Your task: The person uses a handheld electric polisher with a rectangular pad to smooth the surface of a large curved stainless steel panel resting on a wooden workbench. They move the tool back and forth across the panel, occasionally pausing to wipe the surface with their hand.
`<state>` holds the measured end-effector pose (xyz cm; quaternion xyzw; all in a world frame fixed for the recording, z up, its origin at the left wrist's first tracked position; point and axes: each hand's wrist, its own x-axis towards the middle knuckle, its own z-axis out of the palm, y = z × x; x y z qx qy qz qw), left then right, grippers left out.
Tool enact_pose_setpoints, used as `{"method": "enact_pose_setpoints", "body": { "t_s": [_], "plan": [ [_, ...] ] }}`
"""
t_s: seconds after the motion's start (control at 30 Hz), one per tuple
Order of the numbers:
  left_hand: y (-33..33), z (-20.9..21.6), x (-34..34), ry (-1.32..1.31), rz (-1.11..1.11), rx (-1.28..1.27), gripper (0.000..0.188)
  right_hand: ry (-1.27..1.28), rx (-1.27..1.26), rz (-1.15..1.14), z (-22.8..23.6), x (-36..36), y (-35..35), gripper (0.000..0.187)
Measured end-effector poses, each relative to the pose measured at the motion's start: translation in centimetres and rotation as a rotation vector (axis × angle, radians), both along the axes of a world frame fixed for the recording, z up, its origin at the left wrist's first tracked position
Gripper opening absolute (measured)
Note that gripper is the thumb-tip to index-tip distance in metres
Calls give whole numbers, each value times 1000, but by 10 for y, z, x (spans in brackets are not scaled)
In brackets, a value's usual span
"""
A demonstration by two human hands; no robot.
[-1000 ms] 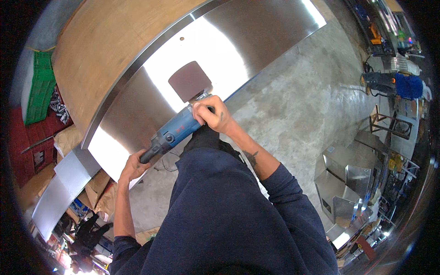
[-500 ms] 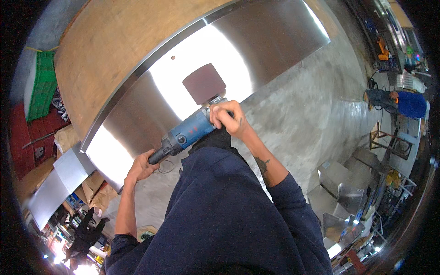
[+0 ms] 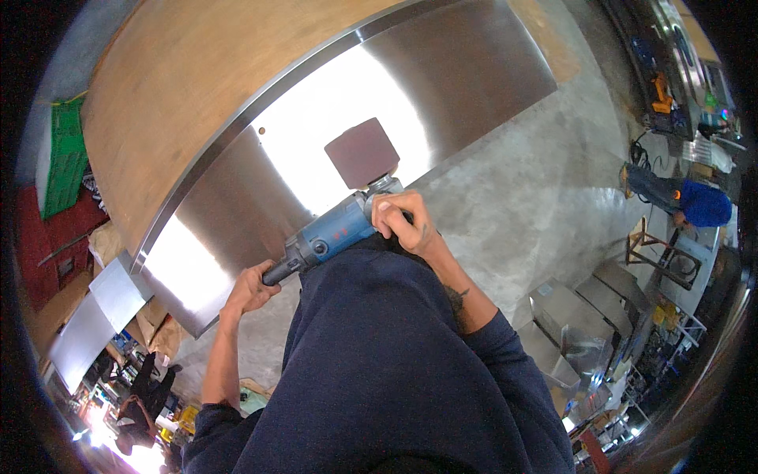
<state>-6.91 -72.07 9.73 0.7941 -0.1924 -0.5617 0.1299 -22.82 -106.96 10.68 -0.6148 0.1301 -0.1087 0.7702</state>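
Both my hands hold a blue drum sander (image 3: 341, 229) slantwise over a brushed steel sheet (image 3: 466, 71). My left hand (image 3: 253, 289) is wrapped round its black rear handle. Near the head, my right hand (image 3: 404, 222) grips the tool from the right side, fingers curled. The wide maroon abrasive drum (image 3: 362, 153) sits over the bright, shiny band of the sheet; whether it touches or spins I cannot tell. A small round hole (image 3: 262, 131) shows in the steel left of the drum.
A wooden board (image 3: 197, 71) lies beyond the sheet's raised far edge. Bent metal pieces (image 3: 568, 316) stand at right on the concrete floor (image 3: 513, 189). A co-worker in blue (image 3: 705, 204) is at far right, another person in dark clothes (image 3: 146, 399) at lower left.
The sander has shifted rightward along the sheet, away from the hole, with both hands still on it. The view has shifted slightly. At far right the co-worker's posture has changed.
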Motion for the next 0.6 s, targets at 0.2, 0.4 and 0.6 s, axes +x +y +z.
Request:
{"method": "enact_pose_setpoints", "body": {
  "t_s": [0.2, 0.4, 0.6],
  "plan": [
    [-28, 0, -5, -49, -25, -57, 35, 13, 8, -18, -2, -4, -28, 43],
    [-66, -3, -9, 10, -22, -42, 40, 21, -51, -26, -5, -10, -60, 45],
    [-112, -6, -32, -22, -19, -90, 49, -11, -31, -25, -3, -24, -116, 44]
  ]
}}
